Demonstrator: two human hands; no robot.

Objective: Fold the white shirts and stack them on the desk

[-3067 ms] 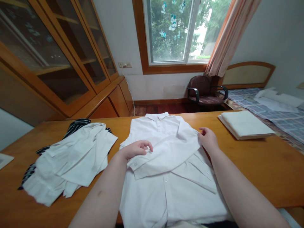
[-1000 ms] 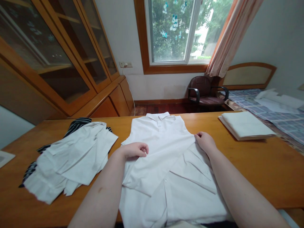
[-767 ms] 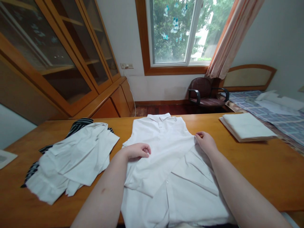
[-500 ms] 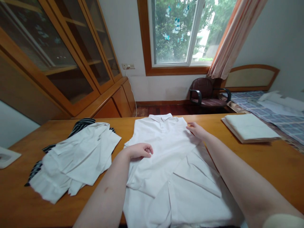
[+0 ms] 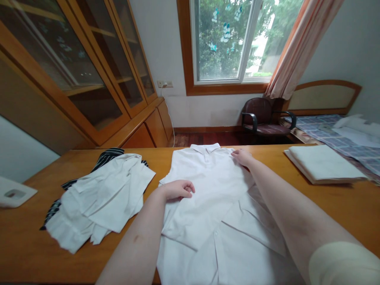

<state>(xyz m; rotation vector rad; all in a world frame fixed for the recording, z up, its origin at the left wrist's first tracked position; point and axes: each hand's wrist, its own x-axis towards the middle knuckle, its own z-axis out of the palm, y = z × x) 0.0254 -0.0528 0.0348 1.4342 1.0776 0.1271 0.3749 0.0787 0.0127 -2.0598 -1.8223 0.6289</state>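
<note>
A white button-up shirt (image 5: pixel 204 186) with a collar lies spread on the wooden table, its collar at the far side. Its sleeves are folded across the lower part, where creases and a button placket show. My left hand (image 5: pixel 180 189) rests on the left side of the shirt's chest, fingers curled in and no cloth visible between them. At the shirt's right shoulder, my right hand (image 5: pixel 242 156) has its fingers closed on the edge of the cloth.
A crumpled white garment (image 5: pixel 103 198) lies over black striped cloth (image 5: pixel 108 155) on the left. A folded white cloth stack (image 5: pixel 323 162) sits at the right. A white plastic object (image 5: pixel 18 194) stands at the left edge. Beyond the table are an office chair (image 5: pixel 263 118), a bed and a glass-fronted cabinet.
My right hand has shifted slightly inward, its fingers now over the shirt's shoulder edge. The left hand stays in place on the shirt. The whole view has shifted a little.
</note>
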